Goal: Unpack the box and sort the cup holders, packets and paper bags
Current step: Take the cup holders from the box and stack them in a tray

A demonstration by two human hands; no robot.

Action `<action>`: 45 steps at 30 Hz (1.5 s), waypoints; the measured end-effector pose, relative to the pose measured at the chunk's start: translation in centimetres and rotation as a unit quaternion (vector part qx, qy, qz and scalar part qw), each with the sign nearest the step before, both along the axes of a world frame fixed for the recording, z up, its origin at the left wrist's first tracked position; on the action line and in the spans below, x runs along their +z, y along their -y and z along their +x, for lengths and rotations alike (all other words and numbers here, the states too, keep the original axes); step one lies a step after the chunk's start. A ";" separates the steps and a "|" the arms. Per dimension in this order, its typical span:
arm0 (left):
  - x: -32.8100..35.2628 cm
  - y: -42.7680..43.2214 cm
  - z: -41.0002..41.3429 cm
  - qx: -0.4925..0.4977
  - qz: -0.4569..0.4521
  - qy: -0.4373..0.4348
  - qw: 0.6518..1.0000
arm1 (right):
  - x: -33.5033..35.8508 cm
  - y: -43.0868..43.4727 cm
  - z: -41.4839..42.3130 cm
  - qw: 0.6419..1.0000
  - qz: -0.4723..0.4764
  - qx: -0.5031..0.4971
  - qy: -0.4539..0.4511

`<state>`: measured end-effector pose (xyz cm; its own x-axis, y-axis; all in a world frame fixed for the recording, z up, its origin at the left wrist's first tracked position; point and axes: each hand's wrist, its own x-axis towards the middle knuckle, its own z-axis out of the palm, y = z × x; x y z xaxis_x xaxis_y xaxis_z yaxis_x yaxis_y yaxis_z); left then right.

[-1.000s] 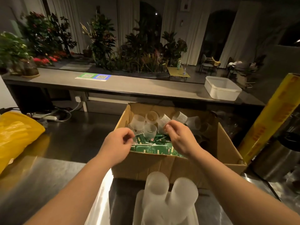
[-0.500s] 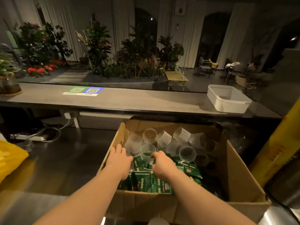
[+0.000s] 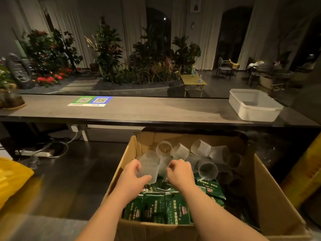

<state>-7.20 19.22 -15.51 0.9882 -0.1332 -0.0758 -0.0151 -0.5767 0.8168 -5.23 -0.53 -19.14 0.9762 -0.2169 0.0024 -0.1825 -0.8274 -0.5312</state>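
The box [image 3: 271,185] sits open at the lower centre of the frame, still well stocked: ribbed translucent holders [image 3: 201,147] lie jumbled across its far half and green packets [image 3: 156,207] stand packed along its near side. No paper bags can be made out inside; the box's dim right side is too dark to tell. The left hand [image 3: 133,178] is curled around one holder [image 3: 149,168] near the box's left wall, thumb in front and fingers behind. The right hand [image 3: 180,173] is bunched beside it with fingertips pinched at a neighbouring holder, though whether it truly grips it cannot be told. Judging by how full the box is, sorting looks barely begun, with most holders and all visible packets left to lift out. The box walls rise around both wrists, so anything taken must go up before going sideways. Open room lies on the dark counter [image 3: 73,180] at the left, short of the yellow bag [image 3: 12,180] at the frame's left edge, and on the long shelf [image 3: 156,110] behind, where a white tub [image 3: 251,106] stands at the right.
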 end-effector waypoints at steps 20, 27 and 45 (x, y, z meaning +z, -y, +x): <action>-1.0 -0.4 -1.9 -0.015 0.036 -0.030 0.999 | 1.6 -3.0 -3.4 0.887 0.442 0.114 -0.076; -1.1 -0.8 -1.8 -0.022 -0.089 -0.039 0.995 | 2.9 -1.8 -3.3 0.841 0.537 0.045 -0.053; 2.0 -0.3 -2.8 0.022 -0.388 -0.225 0.893 | 4.2 -5.5 -4.7 0.814 0.552 0.125 -0.130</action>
